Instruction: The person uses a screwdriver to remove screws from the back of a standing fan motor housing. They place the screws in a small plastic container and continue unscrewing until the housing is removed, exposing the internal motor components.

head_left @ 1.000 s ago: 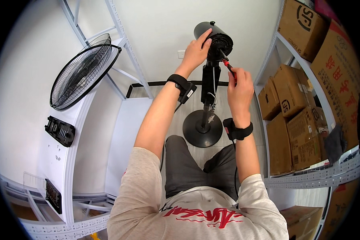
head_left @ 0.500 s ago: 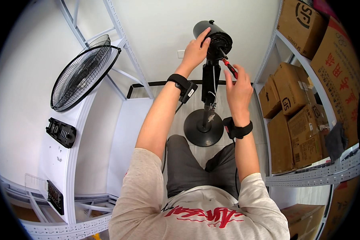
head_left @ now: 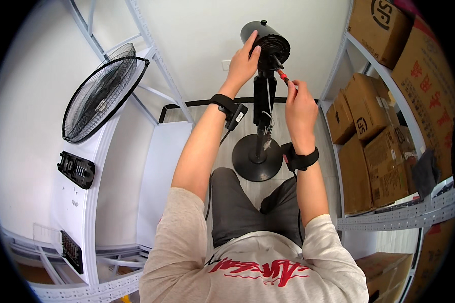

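My right grip (head_left: pixel 302 103) is closed, thumb and fingertips pinching the handle end of a red-and-black screwdriver (head_left: pixel 282 75). Its far end points up to the face of the black motor housing (head_left: pixel 258 35) — whether it sits in a screw I can't tell. My left grip (head_left: pixel 244 63) is partly open, fingers and thumb laid against the housing's left side. The housing tops a black stand (head_left: pixel 264 103), upright on its round base (head_left: pixel 241 160). Out left, a white shelf (head_left: pixel 78 227) carries the wire fan grille (head_left: pixel 103 101), a black plastic cover (head_left: pixel 76 170) and small screws (head_left: pixel 75 203); cartons (head_left: pixel 355 174) fill the right rack.
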Motion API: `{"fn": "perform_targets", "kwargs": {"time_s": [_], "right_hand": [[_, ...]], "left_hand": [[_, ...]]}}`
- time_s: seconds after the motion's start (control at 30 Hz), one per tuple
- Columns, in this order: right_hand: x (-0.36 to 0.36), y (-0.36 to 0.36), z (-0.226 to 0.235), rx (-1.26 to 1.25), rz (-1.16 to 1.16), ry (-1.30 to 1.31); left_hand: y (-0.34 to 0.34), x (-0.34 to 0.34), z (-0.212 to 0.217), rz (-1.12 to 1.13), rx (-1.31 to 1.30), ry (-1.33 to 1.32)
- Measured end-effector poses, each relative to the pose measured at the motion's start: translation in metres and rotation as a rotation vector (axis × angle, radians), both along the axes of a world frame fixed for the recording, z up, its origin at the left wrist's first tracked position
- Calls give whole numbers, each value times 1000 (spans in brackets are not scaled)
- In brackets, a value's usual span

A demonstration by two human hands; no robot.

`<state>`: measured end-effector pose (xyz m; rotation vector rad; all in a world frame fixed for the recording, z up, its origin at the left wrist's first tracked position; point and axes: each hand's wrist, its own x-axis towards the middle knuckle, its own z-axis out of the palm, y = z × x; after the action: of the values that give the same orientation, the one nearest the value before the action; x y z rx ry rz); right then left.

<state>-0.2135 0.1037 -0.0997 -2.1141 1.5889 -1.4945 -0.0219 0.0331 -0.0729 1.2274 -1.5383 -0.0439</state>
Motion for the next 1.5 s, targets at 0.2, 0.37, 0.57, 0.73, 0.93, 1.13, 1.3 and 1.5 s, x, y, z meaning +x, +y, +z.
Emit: {"fn": "perform_targets", "kwargs": {"time_s": [0.2,0.37,0.57,0.73,0.93,1.13,1.3,1.5], "right_hand": [[5,1,-7,-320,-2,-6],[7,-2,-13,-363,53,-74],[5,-6,-9,-606,33,46],[11,-3,-16,-320,130,-287],[0,-1,-14,-183,11,-42],[5,6,-11,-231,96,-169],[-1,0,-13,-45,95,-141],[0,-2,-19,-283,105,-118]], "left_hand": [[11,-20,-38,124,156,366],[26,-47,-44,-390,577,885],[23,-51,-19,-508,622,784],[15,-49,-20,-568,625,853],[21,-54,-12,-551,632,889],[16,-57,-17,-566,590,936],[13,-59,-23,-584,572,950],[15,-59,-23,-587,565,972]]}}
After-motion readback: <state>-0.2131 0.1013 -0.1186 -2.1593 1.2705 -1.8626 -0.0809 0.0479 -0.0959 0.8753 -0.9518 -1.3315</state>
